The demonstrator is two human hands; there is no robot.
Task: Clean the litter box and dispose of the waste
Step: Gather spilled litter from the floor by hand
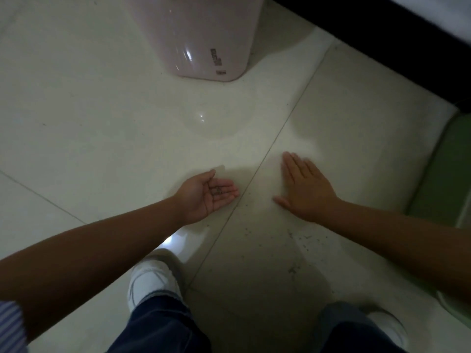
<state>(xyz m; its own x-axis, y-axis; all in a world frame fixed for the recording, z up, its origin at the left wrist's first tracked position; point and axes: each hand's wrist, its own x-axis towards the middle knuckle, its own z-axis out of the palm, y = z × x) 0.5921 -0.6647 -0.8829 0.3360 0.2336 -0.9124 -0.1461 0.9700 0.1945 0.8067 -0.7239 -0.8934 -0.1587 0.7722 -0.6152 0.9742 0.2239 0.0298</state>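
The left hand [207, 193] is being held palm-up and cupped just above the tiled floor [89, 128], with a small heap of dark litter granules [218, 191] being cradled loosely in the palm — fingers relaxed, not clenched. Up beyond that hand, a pink bin [204, 34] is standing on the floor, well apart from it. Just right of the cupped palm a grout line [260, 164] is running diagonally, and across it the right hand [305, 189] is being pressed flat on the tile, fingers straight and together, nothing being gripped. Below and behind that flat hand, more scattered specks [300, 240] are lying on the floor. Off to its right, a green litter box edge [443, 174] is partly showing — what's inside can't be made out. White shoes [150, 281] and dark trousers [163, 327] are being seen at the bottom.
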